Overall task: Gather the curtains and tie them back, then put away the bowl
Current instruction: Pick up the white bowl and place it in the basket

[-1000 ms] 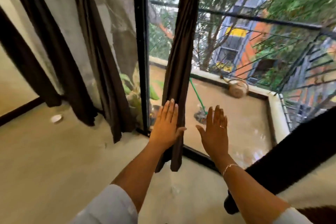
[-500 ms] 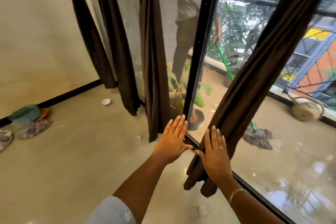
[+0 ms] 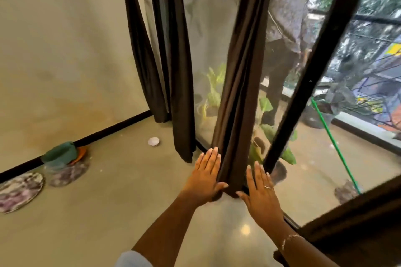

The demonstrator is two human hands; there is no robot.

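A dark brown curtain [image 3: 240,84] hangs bunched in front of the glass, its lower end between my hands. My left hand [image 3: 206,176] lies flat with straight fingers against the curtain's left side, thumb tucked under the hem. My right hand [image 3: 259,191], wearing a ring, is flat and open on the curtain's right side. Two more gathered brown curtains [image 3: 180,67] hang further left; the far one [image 3: 141,50] is by the wall. A small white bowl [image 3: 153,142] sits on the floor near them.
Patterned round plates [image 3: 20,192] and a green cloth bundle [image 3: 59,154] lie on the floor by the left wall. A black window frame post [image 3: 308,84] stands right of the curtain. Outside the glass are potted plants [image 3: 265,136], a person and a green mop handle [image 3: 334,145].
The view swung left. My hands moved from the rightmost curtain to this one and now bracket its lower end, palms flat on either side.
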